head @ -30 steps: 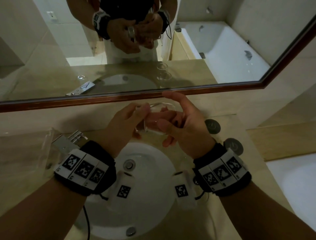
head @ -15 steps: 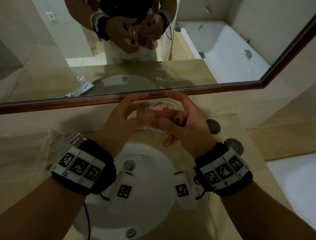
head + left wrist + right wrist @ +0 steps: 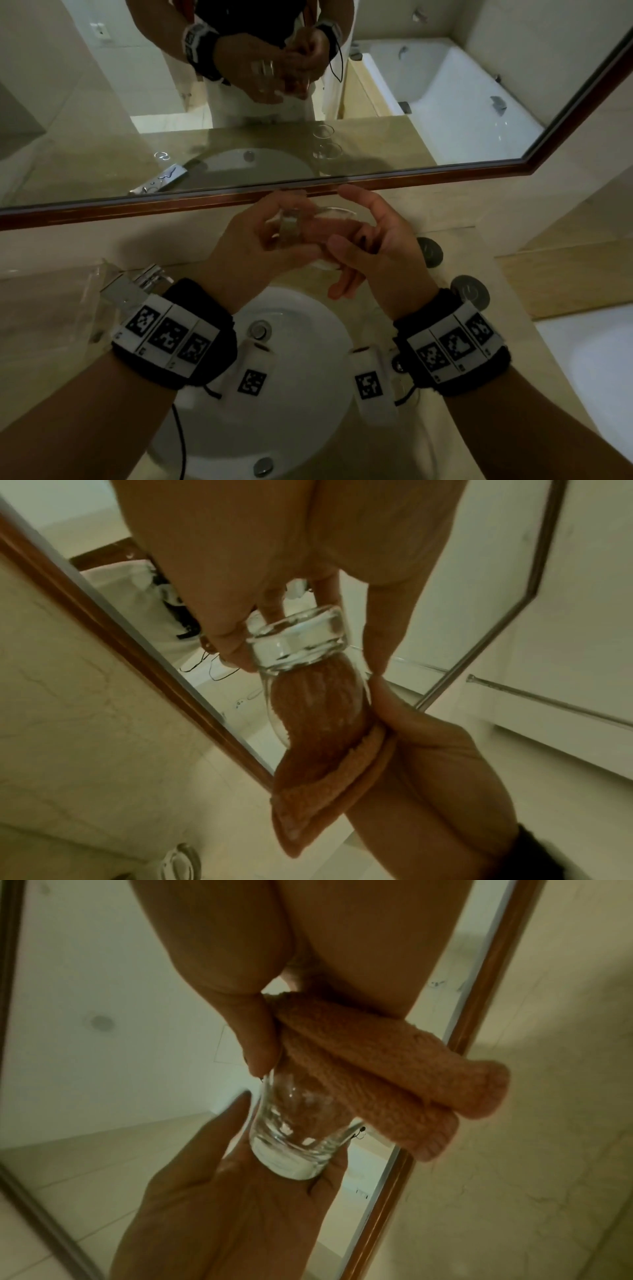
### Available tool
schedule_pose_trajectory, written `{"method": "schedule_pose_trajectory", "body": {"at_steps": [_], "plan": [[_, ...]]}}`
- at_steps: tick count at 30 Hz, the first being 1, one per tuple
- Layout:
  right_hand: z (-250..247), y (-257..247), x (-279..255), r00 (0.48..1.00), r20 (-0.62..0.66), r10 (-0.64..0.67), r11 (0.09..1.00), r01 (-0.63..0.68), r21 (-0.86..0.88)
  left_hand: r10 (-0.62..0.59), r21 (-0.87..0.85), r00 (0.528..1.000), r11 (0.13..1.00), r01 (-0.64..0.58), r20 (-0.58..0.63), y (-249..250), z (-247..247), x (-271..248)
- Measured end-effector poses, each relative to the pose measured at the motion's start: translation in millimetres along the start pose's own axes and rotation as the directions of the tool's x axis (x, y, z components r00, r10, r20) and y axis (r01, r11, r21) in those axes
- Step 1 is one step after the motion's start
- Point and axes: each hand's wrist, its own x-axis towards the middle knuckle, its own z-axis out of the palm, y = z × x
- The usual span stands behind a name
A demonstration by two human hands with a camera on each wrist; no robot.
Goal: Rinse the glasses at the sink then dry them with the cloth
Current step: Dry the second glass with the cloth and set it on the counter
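A clear glass (image 3: 298, 228) is held sideways above the sink (image 3: 308, 404), just below the mirror frame. My left hand (image 3: 263, 243) grips its thick base (image 3: 301, 639) with fingertips and thumb. An orange cloth (image 3: 318, 723) is stuffed into the glass. My right hand (image 3: 370, 240) holds the cloth (image 3: 377, 1074) at the mouth, the thumb (image 3: 255, 1039) pressing at the rim while the index finger sticks out straight. The cloth's free end hangs out below the right palm. Two more glasses (image 3: 430, 252) (image 3: 470, 293) stand on the counter right of the sink.
A chrome faucet (image 3: 137, 287) sits left of the basin, with a clear acrylic box (image 3: 51, 301) further left. The big mirror (image 3: 411, 102) with its wooden frame is close behind my hands. A white bathtub (image 3: 589, 370) lies to the right of the counter.
My left fingers have shifted around the glass base, turning the glass against the cloth. Both hands stay above the sink, lifted slightly toward the mirror frame.
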Motion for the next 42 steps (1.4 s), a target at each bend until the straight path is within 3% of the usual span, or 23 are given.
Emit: {"method": "schedule_pose_trajectory", "body": {"at_steps": [3,5,7,9,12,14,16,19,22,24,27,30,36,42], "plan": [[-3.3,-0.6,0.3,1.000,0.005,-0.020,0.997,0.020,-0.079,-0.290,-0.178,0.957,0.942,0.284,-0.006,3.2,10.2,6.3],[-6.5,0.5,0.5,1.000,-0.002,-0.018,0.995,0.017,-0.101,-0.336,-0.152,0.942,0.930,0.335,0.021,2.7,14.8,9.1],[-11.8,0.9,-0.5,1.000,-0.031,0.003,0.997,-0.005,-0.073,-0.250,-0.078,0.968,0.965,0.252,0.035,2.6,17.1,9.3],[-20.2,2.0,-1.5,0.998,-0.063,0.028,0.999,-0.030,-0.020,-0.096,0.057,0.992,0.994,0.091,0.083,-1.6,17.2,10.2],[-30.6,5.5,-3.1,0.994,-0.088,0.065,0.997,-0.061,0.048,0.076,0.237,0.982,0.965,-0.117,0.173,-8.2,19.8,12.9],[-34.2,4.7,-5.3,0.993,-0.087,0.077,0.996,-0.072,0.061,0.155,0.212,0.963,0.956,-0.202,0.219,-12.5,24.8,16.3],[-38.1,2.9,-7.3,0.993,-0.092,0.074,0.997,-0.072,0.032,0.107,0.066,0.974,0.990,-0.122,0.202,-13.8,31.2,20.9],[-45.2,2.0,-8.4,0.994,-0.102,0.048,0.999,-0.049,-0.011,-0.132,-0.185,0.984,0.971,0.153,0.117,-13.2,46.4,26.9],[-57.0,4.8,-9.1,0.994,-0.101,0.039,0.998,-0.044,-0.050,-0.291,-0.215,0.953,0.929,0.302,0.081,-11.0,63.3,34.5],[-66.0,8.6,-9.9,0.992,-0.113,0.059,0.998,-0.058,0.012,-0.214,-0.107,0.972,0.969,0.224,0.099,-10.2,66.8,37.3],[-81.7,17.0,-11.7,0.986,-0.137,0.094,0.989,-0.077,0.123,-0.025,0.139,0.977,0.990,-0.005,0.213,-11.7,67.6,41.9],[-96.8,23.2,-13.2,0.972,-0.201,0.126,0.975,-0.083,0.208,-0.001,0.142,0.969,0.989,-0.035,0.248,-14.4,78.8,48.8],[-136.1,30.9,-15.6,0.887,-0.424,0.184,0.962,-0.074,0.262,-0.085,0.159,0.978,0.986,0.054,0.193,-20.2,123.6,68.8],[-196.4,54.8,-22.3,0.670,-0.679,0.301,0.940,-0.089,0.328,-0.088,0.465,0.979,0.885,-0.008,0.184,-28.0,171.2,97.0]]}}
